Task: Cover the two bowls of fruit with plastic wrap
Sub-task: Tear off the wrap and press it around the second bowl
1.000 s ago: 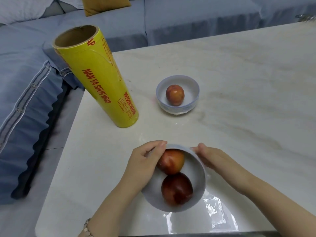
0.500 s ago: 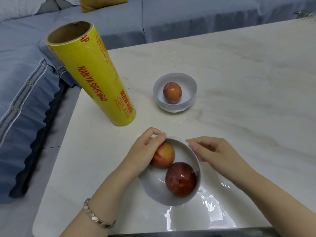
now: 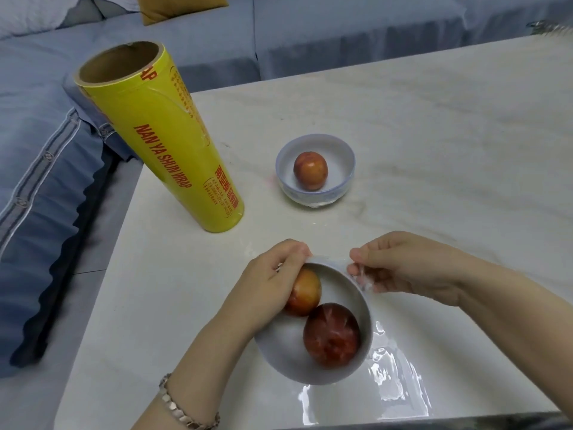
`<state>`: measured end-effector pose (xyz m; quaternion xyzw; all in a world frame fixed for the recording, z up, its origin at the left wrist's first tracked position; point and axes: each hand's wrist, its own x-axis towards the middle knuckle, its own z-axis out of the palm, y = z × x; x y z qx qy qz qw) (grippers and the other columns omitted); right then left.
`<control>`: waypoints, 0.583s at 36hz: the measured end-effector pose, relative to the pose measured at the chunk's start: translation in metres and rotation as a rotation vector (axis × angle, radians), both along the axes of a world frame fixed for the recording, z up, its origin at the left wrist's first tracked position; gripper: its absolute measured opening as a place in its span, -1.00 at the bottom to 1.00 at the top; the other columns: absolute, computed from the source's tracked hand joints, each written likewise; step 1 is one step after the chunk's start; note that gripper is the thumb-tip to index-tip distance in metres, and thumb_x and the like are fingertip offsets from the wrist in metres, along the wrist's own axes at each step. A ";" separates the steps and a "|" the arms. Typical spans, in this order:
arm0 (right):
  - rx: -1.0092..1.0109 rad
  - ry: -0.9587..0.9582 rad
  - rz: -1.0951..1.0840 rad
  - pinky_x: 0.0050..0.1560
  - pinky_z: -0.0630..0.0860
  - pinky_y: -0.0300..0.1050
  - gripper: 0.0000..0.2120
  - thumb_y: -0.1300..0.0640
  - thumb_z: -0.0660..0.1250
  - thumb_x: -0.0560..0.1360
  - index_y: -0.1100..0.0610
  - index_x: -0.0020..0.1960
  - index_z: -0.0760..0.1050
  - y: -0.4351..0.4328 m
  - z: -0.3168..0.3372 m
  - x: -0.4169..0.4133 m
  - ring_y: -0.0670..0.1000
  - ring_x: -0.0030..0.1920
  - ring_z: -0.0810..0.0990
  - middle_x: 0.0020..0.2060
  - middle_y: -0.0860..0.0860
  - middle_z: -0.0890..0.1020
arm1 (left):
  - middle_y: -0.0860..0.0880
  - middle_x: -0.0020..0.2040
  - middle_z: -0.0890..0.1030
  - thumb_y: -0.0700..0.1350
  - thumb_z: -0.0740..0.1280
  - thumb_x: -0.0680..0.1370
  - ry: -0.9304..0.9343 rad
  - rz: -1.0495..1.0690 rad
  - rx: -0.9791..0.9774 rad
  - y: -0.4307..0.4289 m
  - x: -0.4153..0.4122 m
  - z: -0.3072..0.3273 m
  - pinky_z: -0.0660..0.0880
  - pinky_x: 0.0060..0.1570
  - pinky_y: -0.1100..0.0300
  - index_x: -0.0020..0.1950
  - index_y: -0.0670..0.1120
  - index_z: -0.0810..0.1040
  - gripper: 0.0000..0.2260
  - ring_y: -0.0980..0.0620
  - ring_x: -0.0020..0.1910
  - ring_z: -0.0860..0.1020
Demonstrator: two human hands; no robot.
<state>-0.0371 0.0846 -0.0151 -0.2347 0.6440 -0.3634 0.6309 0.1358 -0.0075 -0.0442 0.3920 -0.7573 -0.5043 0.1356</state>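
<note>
The near bowl [image 3: 286,347] sits tilted at the near edge of the pale surface [image 3: 434,150], with a pale red fruit [image 3: 307,293] and a dark red fruit [image 3: 331,335] inside. Plastic wrap [image 3: 389,380] stretches over the dark fruit and trails, glossy, onto the surface to the near right. The left hand [image 3: 269,287] curls its grip round the bowl's far-left rim, its fingers over the pale fruit. The right hand [image 3: 406,268] holds a narrow grip, pinching the wrap at the far rim.

Farther off, the far bowl [image 3: 345,156] stands upright with a single fruit [image 3: 310,170]. Left of it the yellow roll [image 3: 161,144] stands on end. A bracelet [image 3: 186,408] circles the left wrist.
</note>
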 end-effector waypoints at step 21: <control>0.135 -0.157 0.071 -0.38 0.19 -0.24 -0.76 0.01 0.42 0.24 0.08 -0.53 0.53 -0.018 -0.006 0.003 -0.12 -0.58 0.29 -0.65 -0.06 0.32 | 0.16 -0.18 0.59 0.16 0.15 0.47 0.013 0.005 -0.078 0.011 0.005 0.001 0.45 -0.04 0.25 -0.13 0.10 0.52 -0.78 0.17 -0.10 0.55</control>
